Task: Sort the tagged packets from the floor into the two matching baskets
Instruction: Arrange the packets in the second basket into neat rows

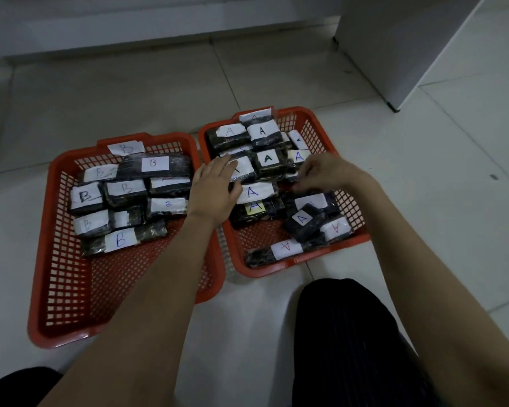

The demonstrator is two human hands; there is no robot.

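Left hand (215, 190) flat, fingers spread on A packets (257, 191) in right basket (312, 129); right hand (325, 171) curled above them, grip blurred, unclear. B packets (127, 192) in left basket (68, 289).

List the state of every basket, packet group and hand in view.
Left basket: part full, near end bare.
B packets: lying inside it.
Right basket: nearly full.
A packets: piled inside.
Left hand: flat on packets.
Right hand: fingers curled, grip unclear.
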